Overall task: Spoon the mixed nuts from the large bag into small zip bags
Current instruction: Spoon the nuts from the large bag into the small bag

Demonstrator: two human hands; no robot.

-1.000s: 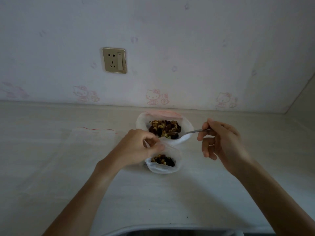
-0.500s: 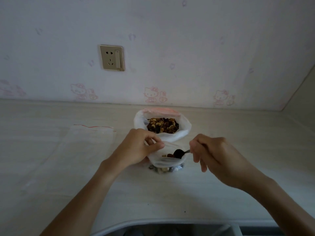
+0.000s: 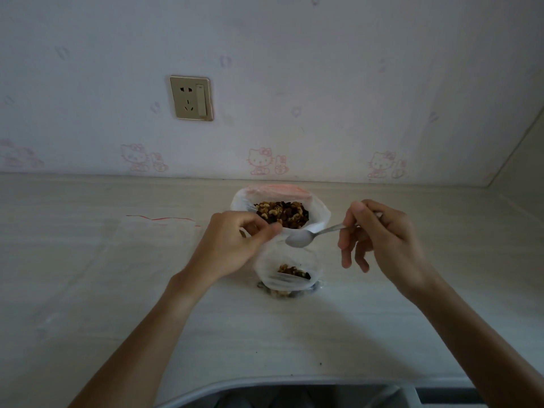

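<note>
Left hand [image 3: 232, 245] hides small zip bag [image 3: 290, 272] rim; forearms cut off at btm edge.

So I'm counting one large bag [image 3: 319, 214] of mixed nuts [image 3: 282, 213], one small zip bag [image 3: 287, 270] getting filled, and one spare flat zip bag [image 3: 159, 234] lying on the counter [image 3: 294, 334]. One spoon [image 3: 312, 235], two hands showing, one wall socket [image 3: 191, 97], and three clear cat stickers on the wall.

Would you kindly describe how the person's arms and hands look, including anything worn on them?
Both forearms are bare right to the frame's edge, with no sleeves in view. The left hand and the right hand wear no gloves, and no rings, watch or bracelets are visible.
</note>
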